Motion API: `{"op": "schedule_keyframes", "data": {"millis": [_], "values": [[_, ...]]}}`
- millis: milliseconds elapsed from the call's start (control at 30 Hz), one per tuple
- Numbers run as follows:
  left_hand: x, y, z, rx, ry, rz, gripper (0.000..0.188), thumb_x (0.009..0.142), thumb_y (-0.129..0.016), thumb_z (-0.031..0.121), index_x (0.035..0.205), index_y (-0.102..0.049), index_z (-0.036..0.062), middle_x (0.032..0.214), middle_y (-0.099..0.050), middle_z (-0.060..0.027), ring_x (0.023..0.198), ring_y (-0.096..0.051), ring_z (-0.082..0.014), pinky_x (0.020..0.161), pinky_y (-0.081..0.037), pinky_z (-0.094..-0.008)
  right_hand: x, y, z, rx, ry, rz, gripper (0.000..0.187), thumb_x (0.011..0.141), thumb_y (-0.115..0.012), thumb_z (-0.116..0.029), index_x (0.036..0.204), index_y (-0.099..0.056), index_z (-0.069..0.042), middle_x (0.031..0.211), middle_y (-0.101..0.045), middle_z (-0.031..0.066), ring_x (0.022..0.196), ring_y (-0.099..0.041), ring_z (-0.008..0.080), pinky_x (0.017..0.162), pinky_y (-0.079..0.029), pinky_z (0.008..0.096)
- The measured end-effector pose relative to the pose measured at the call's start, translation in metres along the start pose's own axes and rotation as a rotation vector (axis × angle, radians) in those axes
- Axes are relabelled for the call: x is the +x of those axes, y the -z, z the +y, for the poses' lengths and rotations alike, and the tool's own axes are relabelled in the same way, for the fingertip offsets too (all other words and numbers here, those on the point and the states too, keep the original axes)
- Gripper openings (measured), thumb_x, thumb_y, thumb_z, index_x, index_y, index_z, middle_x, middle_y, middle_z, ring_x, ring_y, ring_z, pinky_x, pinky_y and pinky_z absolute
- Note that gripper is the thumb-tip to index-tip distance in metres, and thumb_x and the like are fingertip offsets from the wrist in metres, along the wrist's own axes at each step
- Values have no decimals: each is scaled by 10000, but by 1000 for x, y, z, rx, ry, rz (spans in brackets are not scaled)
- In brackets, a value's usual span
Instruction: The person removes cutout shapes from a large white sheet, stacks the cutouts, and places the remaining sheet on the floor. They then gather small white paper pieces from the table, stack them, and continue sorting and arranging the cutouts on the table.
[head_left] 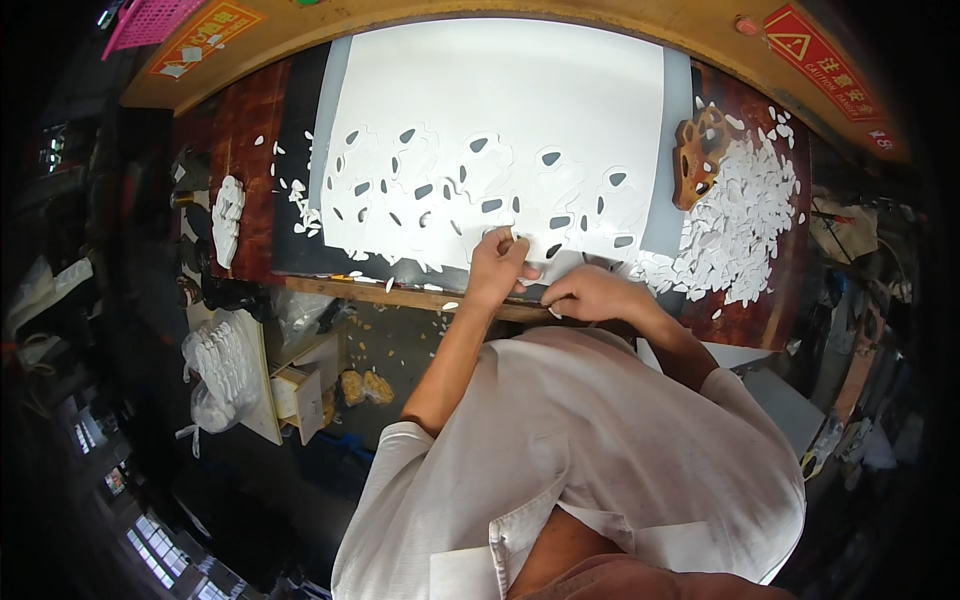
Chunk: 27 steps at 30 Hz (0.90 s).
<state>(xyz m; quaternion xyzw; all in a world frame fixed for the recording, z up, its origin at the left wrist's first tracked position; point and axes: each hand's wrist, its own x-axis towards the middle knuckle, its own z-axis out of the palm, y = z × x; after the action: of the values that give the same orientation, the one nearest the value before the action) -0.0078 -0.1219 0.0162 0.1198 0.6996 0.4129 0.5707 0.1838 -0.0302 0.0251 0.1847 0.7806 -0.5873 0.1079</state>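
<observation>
A large white sheet (pixel 500 90) lies on a dark work table (pixel 250 130), with several shaped holes punched along its near half. My left hand (pixel 495 265) pinches the near edge of the sheet between thumb and fingers. Just right of it, my right hand (pixel 590 293) rests at the table's front edge with fingers closed on a small white cut piece. Both forearms reach up from my light shirt.
A heap of white cut pieces (pixel 730 230) covers the table's right side, beside a brown perforated block (pixel 698 155). Loose scraps (pixel 300 200) and a white stack (pixel 228 215) lie at left. Below the table stand a bagged white stack (pixel 220 365) and small boxes (pixel 300 385).
</observation>
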Motion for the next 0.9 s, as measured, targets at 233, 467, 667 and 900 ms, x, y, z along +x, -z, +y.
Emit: {"op": "schedule_keyframes", "data": {"millis": [233,467,667,900], "values": [[17,8,8,-702,128,-306,238,1042,-647,304,1149,-644,91,871,-659,-29,659,-644,-116,453,-430,-251,32,74,19,139,-50,646,228,999,-704,-148,1156,-769,4,910,-747,50,807,-639,102,754,-539,278],[47,17,11,-850,260,-714,189,1086,-568,265,1255,-645,229,1000,-701,-71,798,-729,-189,384,-395,-188,82,88,35,53,-58,531,314,923,-724,-145,1205,-746,-9,877,-725,98,801,-670,179,731,-538,329],[61,18,21,-725,373,-737,78,1059,-626,198,1135,-627,218,1016,-687,-45,732,-718,-168,373,-424,-195,81,88,35,215,-70,567,317,897,-762,-75,1209,-750,-20,974,-660,90,802,-671,182,679,-559,315],[68,12,21,-562,382,-642,253,1044,-674,241,1226,-497,240,945,-638,19,683,-681,-116,426,-459,-205,72,71,27,353,-99,649,174,919,-754,-31,1093,-755,-21,967,-614,50,796,-674,161,609,-573,296]]}}
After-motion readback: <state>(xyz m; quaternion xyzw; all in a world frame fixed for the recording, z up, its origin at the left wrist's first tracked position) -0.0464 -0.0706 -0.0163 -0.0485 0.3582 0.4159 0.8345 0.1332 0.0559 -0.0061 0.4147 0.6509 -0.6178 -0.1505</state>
